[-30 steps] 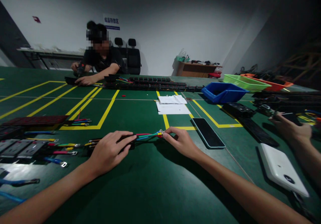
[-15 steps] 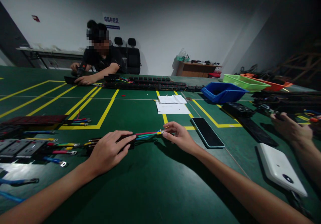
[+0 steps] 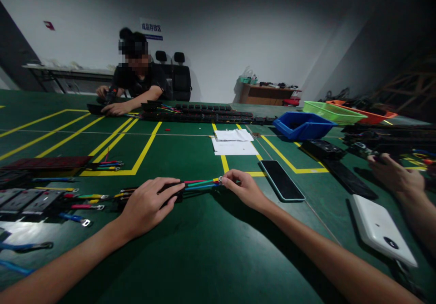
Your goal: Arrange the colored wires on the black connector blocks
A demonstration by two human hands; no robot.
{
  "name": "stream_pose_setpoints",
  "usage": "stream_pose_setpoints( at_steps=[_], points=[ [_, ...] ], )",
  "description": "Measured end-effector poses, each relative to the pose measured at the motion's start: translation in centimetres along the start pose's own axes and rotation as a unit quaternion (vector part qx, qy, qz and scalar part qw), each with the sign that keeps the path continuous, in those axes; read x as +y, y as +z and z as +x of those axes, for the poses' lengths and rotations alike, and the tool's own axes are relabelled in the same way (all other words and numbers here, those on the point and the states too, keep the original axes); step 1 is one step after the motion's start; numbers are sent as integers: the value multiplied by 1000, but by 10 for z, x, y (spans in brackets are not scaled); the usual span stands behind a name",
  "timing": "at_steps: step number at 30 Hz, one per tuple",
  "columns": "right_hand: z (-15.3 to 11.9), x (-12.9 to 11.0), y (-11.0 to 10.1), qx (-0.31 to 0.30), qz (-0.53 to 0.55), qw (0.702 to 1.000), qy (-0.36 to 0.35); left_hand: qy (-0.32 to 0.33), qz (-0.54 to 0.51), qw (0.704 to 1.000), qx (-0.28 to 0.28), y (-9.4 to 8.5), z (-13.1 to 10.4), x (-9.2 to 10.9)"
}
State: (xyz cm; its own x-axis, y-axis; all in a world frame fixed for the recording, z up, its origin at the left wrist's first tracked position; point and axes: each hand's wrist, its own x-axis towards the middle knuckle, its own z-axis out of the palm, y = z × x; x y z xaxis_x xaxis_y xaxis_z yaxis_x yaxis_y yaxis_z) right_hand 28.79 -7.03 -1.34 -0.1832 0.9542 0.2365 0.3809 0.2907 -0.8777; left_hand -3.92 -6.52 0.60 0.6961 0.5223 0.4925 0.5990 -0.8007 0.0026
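My left hand (image 3: 151, 204) lies over a black strip-like part (image 3: 177, 194), with the fingers curled round its top and far side; most of the part is hidden under the palm. Red, green and blue wires (image 3: 200, 183) run out of its right end, with ring terminals at their tips. My right hand (image 3: 244, 188) pinches these terminals between thumb and fingertips, holding the wires nearly straight. Left of my left hand lie black socket strips (image 3: 32, 199) with coloured wires and bare ring terminals (image 3: 86, 222).
A phone (image 3: 282, 180) and a white power bank (image 3: 381, 229) lie to the right. White papers (image 3: 235, 147) and a blue bin (image 3: 303, 126) are farther back. One co-worker (image 3: 139, 74) sits across the table; another person's hand (image 3: 397, 176) is at right.
My right fingers have closed more tightly on the wire ends, and the wires have shifted slightly. My left hand has stayed in place.
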Motion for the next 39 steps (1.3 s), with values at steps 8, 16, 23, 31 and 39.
stream_pose_setpoints(
  at_steps=[8,16,23,31,39],
  points=[
    [-5,-4,1,47,5,999,-13,0,0,1000,8,1,0,0],
    [-6,-6,-1,41,-47,998,-18,-4,2,1000,7,-1,1,1],
    [-5,-5,-1,19,-63,998,-8,-4,5,1000,4,-3,1,2],
    [-5,-5,-1,31,-26,999,-35,3,6,1000,2,-2,1,1],
    [-6,-1,2,40,-34,998,-25,-5,0,1000,3,0,0,0]
  ],
)
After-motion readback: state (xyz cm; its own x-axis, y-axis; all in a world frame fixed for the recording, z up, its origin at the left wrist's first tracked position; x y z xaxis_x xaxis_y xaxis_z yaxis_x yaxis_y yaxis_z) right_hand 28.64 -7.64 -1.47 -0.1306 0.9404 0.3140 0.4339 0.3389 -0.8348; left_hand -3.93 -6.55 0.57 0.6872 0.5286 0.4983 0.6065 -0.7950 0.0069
